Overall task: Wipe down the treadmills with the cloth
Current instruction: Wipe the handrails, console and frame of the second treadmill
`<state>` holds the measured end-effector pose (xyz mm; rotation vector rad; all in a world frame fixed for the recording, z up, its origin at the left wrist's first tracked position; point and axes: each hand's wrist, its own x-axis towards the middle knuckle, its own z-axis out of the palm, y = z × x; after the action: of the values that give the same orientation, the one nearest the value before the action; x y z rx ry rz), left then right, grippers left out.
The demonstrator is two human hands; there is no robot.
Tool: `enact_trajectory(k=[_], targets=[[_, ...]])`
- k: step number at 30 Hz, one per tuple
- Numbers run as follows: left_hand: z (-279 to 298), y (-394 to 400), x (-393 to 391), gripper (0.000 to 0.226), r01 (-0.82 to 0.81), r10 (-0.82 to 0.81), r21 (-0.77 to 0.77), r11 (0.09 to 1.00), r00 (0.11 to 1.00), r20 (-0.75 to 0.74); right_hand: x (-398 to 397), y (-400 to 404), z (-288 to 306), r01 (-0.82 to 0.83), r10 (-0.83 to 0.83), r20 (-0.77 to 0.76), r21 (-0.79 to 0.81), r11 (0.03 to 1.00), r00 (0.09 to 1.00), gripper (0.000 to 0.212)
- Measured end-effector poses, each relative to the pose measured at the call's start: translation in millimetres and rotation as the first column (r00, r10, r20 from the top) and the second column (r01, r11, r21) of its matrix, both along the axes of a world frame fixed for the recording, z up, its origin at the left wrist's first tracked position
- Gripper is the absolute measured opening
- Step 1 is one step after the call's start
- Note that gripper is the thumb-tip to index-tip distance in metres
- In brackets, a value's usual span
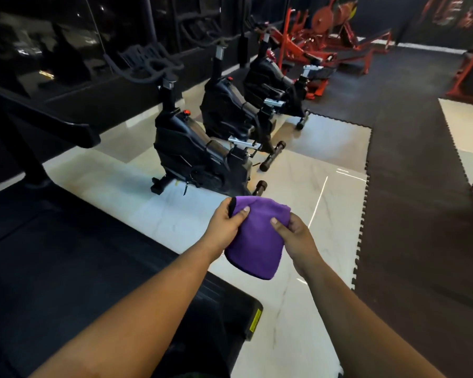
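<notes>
A purple cloth (257,236) is gripped by the left hand (225,222) and right hand (294,237), apparently being folded; next, it must be brought to the treadmill (66,255).

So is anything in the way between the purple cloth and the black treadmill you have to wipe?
Nothing visible is. Both hands, left and right, hold the folded purple cloth in the air above the pale marble floor. The black treadmill's deck lies just to the left, with only open air between them.
</notes>
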<state>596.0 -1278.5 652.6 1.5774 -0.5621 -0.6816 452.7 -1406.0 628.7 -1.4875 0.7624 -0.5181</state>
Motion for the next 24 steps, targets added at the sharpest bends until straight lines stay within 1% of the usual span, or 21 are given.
enact_trajectory(k=[3,6,9,12,15,19,20,22,24], targets=[[-4,-16,-10,0.03,0.055,-0.055,0.013,0.998,0.997,-0.055,-4,-17,6,0.075,-0.079,-0.038,-0.096,0.992,0.996,0.025],[-14,-28,-3,0.038,0.069,-0.068,0.016,0.997,0.997,-0.044,8,-39,8,0.067,-0.094,-0.128,-0.2,0.977,0.987,0.029],[-28,-38,23,0.035,0.003,-0.003,0.021,1.0,1.0,-0.007,36,-59,10,0.024,-0.072,-0.178,-0.262,0.965,0.981,0.027],[-44,-48,65,0.031,-0.118,0.117,-0.005,0.993,0.992,-0.052,89,-75,2,-0.055,-0.021,-0.253,-0.293,0.955,0.967,0.03],[-69,-60,107,0.027,-0.234,0.22,-0.05,0.971,0.956,-0.194,146,-89,-21,-0.126,0.049,-0.27,-0.276,0.953,0.962,0.033],[-93,-70,157,0.033,-0.342,0.296,-0.068,0.937,0.885,-0.36,214,-105,-49,-0.189,0.123,-0.27,-0.233,0.954,0.955,0.032],[-98,-69,169,0.034,-0.359,0.31,-0.058,0.931,0.867,-0.391,232,-107,-54,-0.208,0.153,-0.263,-0.194,0.959,0.952,0.031],[-97,-68,188,0.032,-0.362,0.321,-0.03,0.932,0.858,-0.401,256,-108,-54,-0.232,0.198,-0.233,-0.129,0.964,0.952,0.025],[-90,-70,204,0.024,-0.36,0.333,-0.005,0.933,0.869,-0.365,275,-115,-50,-0.252,0.221,-0.21,-0.134,0.958,0.952,0.022]])
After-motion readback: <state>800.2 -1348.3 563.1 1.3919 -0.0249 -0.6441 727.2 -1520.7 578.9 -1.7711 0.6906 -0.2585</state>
